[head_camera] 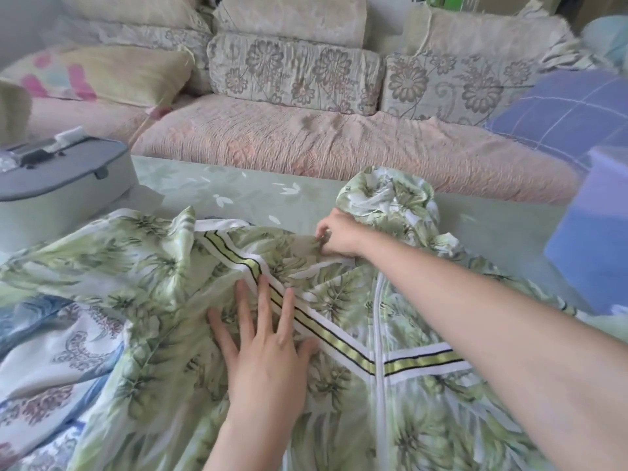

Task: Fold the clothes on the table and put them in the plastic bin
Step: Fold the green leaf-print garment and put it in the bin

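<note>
The leaf-print jacket [339, 300] lay spread zipper-up on the counter [238, 188], partly over a paisley garment [51, 334]. Left hand [265, 338] pressed flat on the striped front, fingers spread. Right hand [334, 236] pinched fabric by the hood [384, 195]. Best approach: anchor with the left, pull the pinch taut, smooth wrinkles before folding.

Soft, even daylight, bright and slightly washed out; faint shadows lie in the folds of the leaf-print jacket [153, 266]. Wide-angle distortion bends the edges. The purple box [591, 232] at right is smeared by blur; the sofa [306, 144] looks soft.
</note>
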Available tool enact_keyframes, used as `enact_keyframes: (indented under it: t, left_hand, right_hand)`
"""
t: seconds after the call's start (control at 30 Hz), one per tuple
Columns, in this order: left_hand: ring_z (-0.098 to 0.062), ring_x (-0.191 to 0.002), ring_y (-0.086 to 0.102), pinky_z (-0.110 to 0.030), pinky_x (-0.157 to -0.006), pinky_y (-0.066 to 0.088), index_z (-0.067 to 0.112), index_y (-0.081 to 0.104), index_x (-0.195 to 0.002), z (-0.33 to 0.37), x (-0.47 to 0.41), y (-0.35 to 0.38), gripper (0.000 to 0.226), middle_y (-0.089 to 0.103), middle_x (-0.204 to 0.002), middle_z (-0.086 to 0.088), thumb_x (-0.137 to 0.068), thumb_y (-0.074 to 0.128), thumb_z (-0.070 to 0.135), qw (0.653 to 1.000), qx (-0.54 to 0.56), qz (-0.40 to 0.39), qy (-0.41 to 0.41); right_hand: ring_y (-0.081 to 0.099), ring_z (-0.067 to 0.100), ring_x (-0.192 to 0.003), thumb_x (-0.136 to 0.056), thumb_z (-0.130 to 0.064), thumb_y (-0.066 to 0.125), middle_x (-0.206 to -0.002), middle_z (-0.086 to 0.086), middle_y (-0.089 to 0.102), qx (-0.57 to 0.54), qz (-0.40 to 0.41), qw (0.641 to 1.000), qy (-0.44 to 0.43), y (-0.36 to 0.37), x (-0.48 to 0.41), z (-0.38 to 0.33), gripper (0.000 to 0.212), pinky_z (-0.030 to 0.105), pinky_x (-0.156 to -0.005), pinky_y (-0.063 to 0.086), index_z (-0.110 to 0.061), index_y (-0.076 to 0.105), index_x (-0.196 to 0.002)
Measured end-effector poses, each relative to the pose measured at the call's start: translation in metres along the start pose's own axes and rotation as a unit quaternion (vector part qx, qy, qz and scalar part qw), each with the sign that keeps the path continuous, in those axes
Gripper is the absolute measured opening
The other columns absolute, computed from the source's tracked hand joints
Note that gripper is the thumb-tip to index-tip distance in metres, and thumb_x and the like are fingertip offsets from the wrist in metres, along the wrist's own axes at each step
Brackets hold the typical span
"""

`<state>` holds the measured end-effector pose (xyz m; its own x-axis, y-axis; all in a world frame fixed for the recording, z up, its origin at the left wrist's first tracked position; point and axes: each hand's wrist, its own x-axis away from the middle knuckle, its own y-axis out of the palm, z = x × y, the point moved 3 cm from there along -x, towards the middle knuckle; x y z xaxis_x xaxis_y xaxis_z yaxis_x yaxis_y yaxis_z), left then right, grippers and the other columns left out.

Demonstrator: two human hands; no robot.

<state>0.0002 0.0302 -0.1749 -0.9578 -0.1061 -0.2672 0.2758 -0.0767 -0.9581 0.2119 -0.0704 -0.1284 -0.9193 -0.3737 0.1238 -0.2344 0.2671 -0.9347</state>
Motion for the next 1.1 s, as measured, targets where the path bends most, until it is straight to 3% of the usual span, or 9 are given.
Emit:
enact_keyframes:
  t: [0.1,0.23,0.37,0.5,0.6,0.67,0.8,0.93,1.1]
  left_hand:
    - [-0.031,-0.139,0.021,-0.054,-0.108,0.002,0.018,0.057,-0.13,0.006,-0.005,-0.001,0.068,0.042,-0.144,-0.017,-0.093,0.016,0.057,1.0,0.024,-0.002,0.002]
    - [-0.03,-0.139,0.018,-0.048,-0.109,0.001,0.02,0.06,-0.127,0.014,-0.014,0.001,0.071,0.05,-0.137,-0.016,-0.096,0.007,0.056,0.998,0.044,0.011,0.044]
    - [-0.029,-0.138,0.019,-0.045,-0.11,0.006,0.019,0.064,-0.122,0.02,-0.016,0.01,0.071,0.057,-0.13,-0.014,-0.097,0.007,0.055,0.993,0.045,0.008,0.11]
    - [-0.02,-0.145,0.001,-0.044,-0.111,0.009,0.018,0.061,-0.125,0.03,-0.012,0.023,0.07,0.057,-0.13,-0.011,-0.097,0.01,0.056,0.984,0.077,0.021,0.156]
    - [-0.015,-0.145,0.0,-0.043,-0.11,0.01,0.024,0.048,-0.13,0.039,-0.009,0.025,0.06,0.056,-0.132,-0.007,-0.097,0.012,0.058,0.977,0.1,0.041,0.181]
    - [-0.014,-0.145,0.005,-0.041,-0.109,0.012,0.028,0.045,-0.132,0.043,-0.007,0.029,0.058,0.055,-0.134,-0.003,-0.095,0.015,0.061,0.974,0.118,0.048,0.185]
    - [-0.016,-0.141,0.017,-0.04,-0.106,0.016,0.033,0.045,-0.131,0.037,-0.006,0.04,0.056,0.053,-0.136,-0.002,-0.094,0.018,0.064,0.972,0.126,0.039,0.193]
    - [-0.021,-0.133,0.034,-0.045,-0.098,0.026,0.032,0.044,-0.133,0.036,-0.005,0.04,0.053,0.053,-0.136,-0.002,-0.097,0.017,0.06,0.97,0.119,0.046,0.206]
    - [-0.021,-0.136,0.028,-0.045,-0.104,0.02,0.032,0.046,-0.133,0.036,-0.005,0.037,0.056,0.05,-0.139,-0.001,-0.095,0.018,0.062,0.974,0.123,-0.02,0.187]
  right_hand:
    - [0.055,0.028,-0.104,-0.08,0.01,0.054,-0.1,0.004,0.049,-0.083,0.132,0.988,0.001,-0.004,-0.001,-0.003,0.027,0.027,-0.081,0.04,-0.01,0.064,-0.095]
    - [0.061,0.027,-0.106,-0.087,-0.001,0.058,-0.133,0.01,0.053,-0.168,0.002,0.985,-0.029,-0.005,0.0,0.008,0.041,0.031,-0.088,0.048,-0.013,0.057,-0.126]
    - [0.042,0.007,-0.053,-0.089,0.0,0.052,-0.13,0.007,0.055,-0.276,0.175,0.945,0.032,-0.054,-0.006,0.048,0.037,0.012,-0.042,0.034,-0.015,0.059,-0.121]
    - [0.06,0.019,-0.099,-0.089,-0.015,0.062,-0.139,0.006,0.047,-0.187,0.231,0.948,0.116,-0.084,-0.018,0.107,0.042,0.016,-0.07,0.04,-0.012,0.052,-0.13]
    - [0.034,0.033,-0.135,-0.081,-0.047,0.069,-0.153,0.012,0.024,-0.155,0.174,0.943,0.24,-0.081,-0.031,0.147,0.088,0.038,-0.103,0.039,-0.013,0.023,-0.149]
    - [0.013,0.039,-0.143,-0.073,-0.058,0.069,-0.159,0.012,0.006,-0.171,0.154,0.929,0.289,-0.076,-0.04,0.162,0.112,0.055,-0.113,0.024,-0.019,-0.001,-0.152]
    - [0.012,0.041,-0.143,-0.069,-0.062,0.071,-0.157,0.018,0.005,-0.183,0.165,0.916,0.317,-0.066,-0.058,0.171,0.125,0.054,-0.114,0.021,-0.024,-0.018,-0.148]
    - [0.024,0.04,-0.139,-0.065,-0.055,0.079,-0.152,0.018,0.024,-0.21,0.165,0.906,0.328,-0.05,-0.075,0.178,0.112,0.054,-0.111,0.028,-0.015,0.015,-0.149]
    - [0.058,0.027,-0.099,-0.074,-0.02,0.074,-0.11,0.005,0.062,-0.322,0.333,0.859,0.219,-0.091,-0.068,0.159,0.042,0.04,-0.085,0.053,-0.02,0.06,-0.113]
